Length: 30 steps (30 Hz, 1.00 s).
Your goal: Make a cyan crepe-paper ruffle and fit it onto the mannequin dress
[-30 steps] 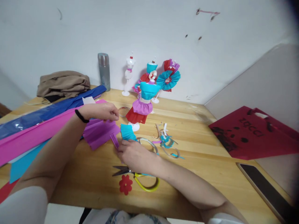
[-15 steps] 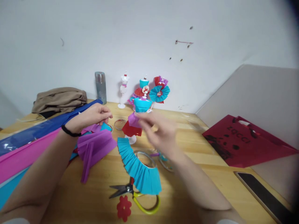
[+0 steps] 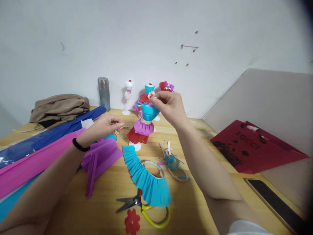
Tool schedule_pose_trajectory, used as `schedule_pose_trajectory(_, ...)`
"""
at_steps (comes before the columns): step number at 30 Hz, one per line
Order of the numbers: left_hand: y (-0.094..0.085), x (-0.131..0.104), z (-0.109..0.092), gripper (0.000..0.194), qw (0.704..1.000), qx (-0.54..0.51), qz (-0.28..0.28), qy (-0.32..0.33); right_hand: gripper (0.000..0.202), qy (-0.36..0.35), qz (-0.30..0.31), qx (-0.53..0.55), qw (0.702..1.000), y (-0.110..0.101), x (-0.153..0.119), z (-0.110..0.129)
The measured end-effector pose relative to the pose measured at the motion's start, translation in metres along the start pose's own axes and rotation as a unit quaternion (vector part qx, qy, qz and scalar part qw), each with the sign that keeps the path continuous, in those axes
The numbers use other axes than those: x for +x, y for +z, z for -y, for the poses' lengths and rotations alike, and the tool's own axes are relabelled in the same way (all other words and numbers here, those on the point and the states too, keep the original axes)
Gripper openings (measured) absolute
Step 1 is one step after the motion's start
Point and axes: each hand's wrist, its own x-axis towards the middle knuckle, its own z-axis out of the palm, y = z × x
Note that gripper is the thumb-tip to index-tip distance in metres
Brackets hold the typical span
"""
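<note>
My right hand (image 3: 170, 106) pinches the neck of a small dress-form mannequin (image 3: 150, 112) in the middle of the table. The mannequin leans slightly right over its white round base (image 3: 135, 146). It wears a blue crepe-paper top, a purple gathered layer (image 3: 144, 127) and a red skirt (image 3: 137, 135). To its left my left hand (image 3: 107, 125) hovers with thumb and fingers pressed together; whatever they hold, if anything, does not show. A pleated blue paper strip (image 3: 149, 182) lies in front, partly over the yellow-handled scissors (image 3: 137, 201). Nearby is a red paper flower (image 3: 132, 222).
Tape rolls (image 3: 156, 168) and paper scraps (image 3: 172, 160) lie right of the mannequin. Purple crepe paper (image 3: 102, 160) and long coloured rolls (image 3: 44, 148) fill the left. Dressed mannequins (image 3: 149, 88), a bottle (image 3: 104, 94), brown cloth (image 3: 60, 107), a red bag (image 3: 254, 147) and a phone (image 3: 274, 202) stand or lie around.
My right hand has risen from the mannequin's waist to its neck, and the mannequin now leans right. My left hand has moved slightly closer to it.
</note>
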Motion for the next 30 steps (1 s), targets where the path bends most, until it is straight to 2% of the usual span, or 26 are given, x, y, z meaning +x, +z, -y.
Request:
schedule_pose_trajectory(4,0.011,-0.003,-0.008,0.021,0.991,0.061,-0.094,0.07,0.019,0.009,0.005,0.055,0.998,-0.015,0.001,-0.002)
schedule_pose_trajectory(7,0.019,-0.008,-0.017,0.02,0.976,0.099,-0.153,0.117,0.026,0.028,0.012,0.063,0.998,-0.018,0.006,-0.006)
schedule_pose_trajectory(9,0.024,-0.01,-0.02,0.021,0.962,0.133,-0.167,0.171,0.027,0.044,0.017,0.059,0.997,-0.016,0.01,-0.006)
schedule_pose_trajectory(13,0.034,-0.009,-0.014,0.026,0.918,0.233,-0.155,0.28,0.026,0.062,0.043,0.038,0.996,-0.008,0.012,0.0)
schedule_pose_trajectory(18,0.048,-0.003,-0.002,0.023,0.847,0.296,-0.201,0.392,0.031,0.029,0.046,0.025,0.998,-0.002,0.009,0.009)
schedule_pose_trajectory(22,0.058,0.001,0.001,0.02,0.821,0.309,-0.231,0.422,0.03,0.02,0.03,0.04,0.999,0.001,0.009,0.006)
schedule_pose_trajectory(27,0.065,0.005,0.004,0.011,0.771,0.351,-0.284,0.449,0.03,0.016,0.032,0.052,0.998,0.003,0.01,0.001)
schedule_pose_trajectory(30,0.067,0.006,0.005,0.013,0.766,0.349,-0.296,0.451,0.03,0.01,0.041,0.057,0.997,0.003,0.011,-0.003)
